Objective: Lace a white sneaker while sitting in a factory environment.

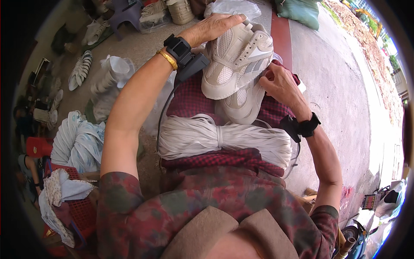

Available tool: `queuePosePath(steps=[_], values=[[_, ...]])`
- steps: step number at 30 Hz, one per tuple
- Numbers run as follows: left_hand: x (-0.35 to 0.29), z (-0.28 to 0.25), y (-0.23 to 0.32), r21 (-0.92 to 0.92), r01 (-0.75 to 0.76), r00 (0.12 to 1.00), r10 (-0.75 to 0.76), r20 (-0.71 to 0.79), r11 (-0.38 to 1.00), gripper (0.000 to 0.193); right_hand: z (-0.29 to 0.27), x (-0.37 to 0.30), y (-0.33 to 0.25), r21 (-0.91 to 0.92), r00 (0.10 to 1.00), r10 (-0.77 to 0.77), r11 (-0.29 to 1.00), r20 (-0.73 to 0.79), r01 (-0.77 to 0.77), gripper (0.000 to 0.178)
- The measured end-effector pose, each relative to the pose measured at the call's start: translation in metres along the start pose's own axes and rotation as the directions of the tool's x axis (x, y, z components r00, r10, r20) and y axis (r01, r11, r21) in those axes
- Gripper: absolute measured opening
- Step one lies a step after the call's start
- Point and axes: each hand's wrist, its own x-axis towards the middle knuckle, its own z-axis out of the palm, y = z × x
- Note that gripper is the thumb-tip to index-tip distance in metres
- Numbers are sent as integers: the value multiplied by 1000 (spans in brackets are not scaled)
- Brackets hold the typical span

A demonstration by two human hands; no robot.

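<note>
My left hand point(209, 29) is wrapped over the collar end of a beige and white mesh sneaker upper point(222, 71), with the thumb side near its opening. Its row of eyelets faces right and holds no lace that I can see. Beneath it a second matching sneaker upper point(241, 105) lies with its toe toward me. My right hand point(282, 84) is closed in a pinch at the right edge of the uppers; what its fingertips hold is hidden. Across my lap lies a thick bundle of white shoelaces point(185, 136), tied at the middle, on a red checkered cloth point(189, 97).
At the left are stacked white-and-blue shoe parts point(73, 142), a red plastic basket point(82, 211) with cloth over it, and plastic-wrapped stacks point(105, 86). A purple stool point(124, 17) and green sack point(299, 13) stand farther off. Cables hang from both wrist devices.
</note>
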Motion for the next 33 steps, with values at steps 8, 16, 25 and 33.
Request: queuePosePath(steps=[8,16,25,33], values=[[-48,35,-37,-396,126,951,-225,-214,909,66,5,-6,17,251,993,97,962,63,-110,67],[-64,58,-20,-640,121,859,-403,-316,759,66,13,-15,13,90,956,96,988,276,-125,68],[-23,19,25,-610,-21,873,-283,-398,792,70,-31,10,-22,33,995,56,998,80,-58,59],[3,13,5,-272,88,912,-188,-366,958,73,22,-1,-12,224,992,109,967,59,-120,58]])
